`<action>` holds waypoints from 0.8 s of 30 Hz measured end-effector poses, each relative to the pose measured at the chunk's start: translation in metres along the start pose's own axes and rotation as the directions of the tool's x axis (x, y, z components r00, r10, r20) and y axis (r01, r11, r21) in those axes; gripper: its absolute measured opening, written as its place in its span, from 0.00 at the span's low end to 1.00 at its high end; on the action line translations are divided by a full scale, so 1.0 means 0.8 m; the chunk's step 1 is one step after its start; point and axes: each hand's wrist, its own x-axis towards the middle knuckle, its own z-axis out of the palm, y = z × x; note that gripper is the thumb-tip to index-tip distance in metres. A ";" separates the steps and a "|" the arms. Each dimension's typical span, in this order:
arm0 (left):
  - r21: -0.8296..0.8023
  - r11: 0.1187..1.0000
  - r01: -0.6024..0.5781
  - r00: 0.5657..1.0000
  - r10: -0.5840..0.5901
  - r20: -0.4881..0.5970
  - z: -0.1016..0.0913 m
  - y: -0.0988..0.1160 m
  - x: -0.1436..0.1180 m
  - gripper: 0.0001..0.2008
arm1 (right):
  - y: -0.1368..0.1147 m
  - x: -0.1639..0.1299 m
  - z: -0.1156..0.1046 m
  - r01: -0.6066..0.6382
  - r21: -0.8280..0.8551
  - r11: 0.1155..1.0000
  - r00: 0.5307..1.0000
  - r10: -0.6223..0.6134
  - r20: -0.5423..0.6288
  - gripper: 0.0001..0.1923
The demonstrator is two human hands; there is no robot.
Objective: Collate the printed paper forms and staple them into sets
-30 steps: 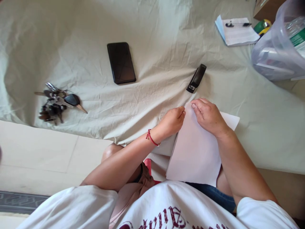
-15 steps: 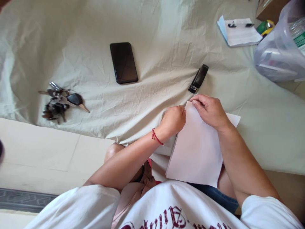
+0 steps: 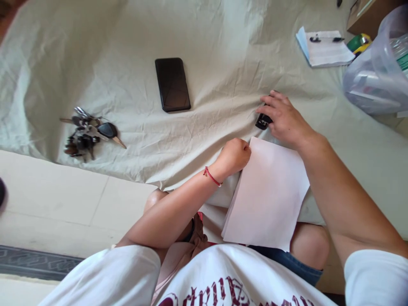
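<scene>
We see the right hand [image 3: 284, 117] stretched forward, palm down, its fingers curled over the black stapler [image 3: 262, 122] on the cloth-covered table [image 3: 223, 51], a loose grip whose closure we cannot tell. The left hand [image 3: 234, 156], wrist bent with a red bracelet [image 3: 212, 177], is fisted, its grip pinching the upper left corner of the white paper sheets [image 3: 267, 195] at the table's near edge.

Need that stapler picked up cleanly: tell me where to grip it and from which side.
Grip the stapler across its long narrow sides, near mid-length, coming from above. It lies flat on the sheet, slanting away from the paper, so only its top and sides are free. The right hand already covers its far part; the left hand pins the paper's corner.
</scene>
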 end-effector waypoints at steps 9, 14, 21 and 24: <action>0.015 1.000 -0.016 1.000 0.016 0.011 -0.002 -0.001 -0.001 0.20 | -0.023 -0.044 0.003 0.087 0.014 0.996 0.996 -0.087 0.009 0.34; 0.103 0.995 0.005 1.000 -0.004 -0.003 0.000 0.001 0.004 0.21 | -0.037 -0.054 0.000 0.093 0.035 0.995 0.995 -0.095 0.044 0.33; 0.164 0.985 0.050 0.998 -0.054 0.019 -0.003 0.012 0.001 0.20 | -0.049 -0.062 -0.005 0.117 0.019 0.993 0.991 -0.118 0.058 0.33; 0.175 0.982 0.069 0.997 -0.075 0.025 -0.004 0.015 -0.001 0.19 | -0.046 -0.059 -0.009 0.122 0.062 0.991 0.989 -0.127 0.079 0.34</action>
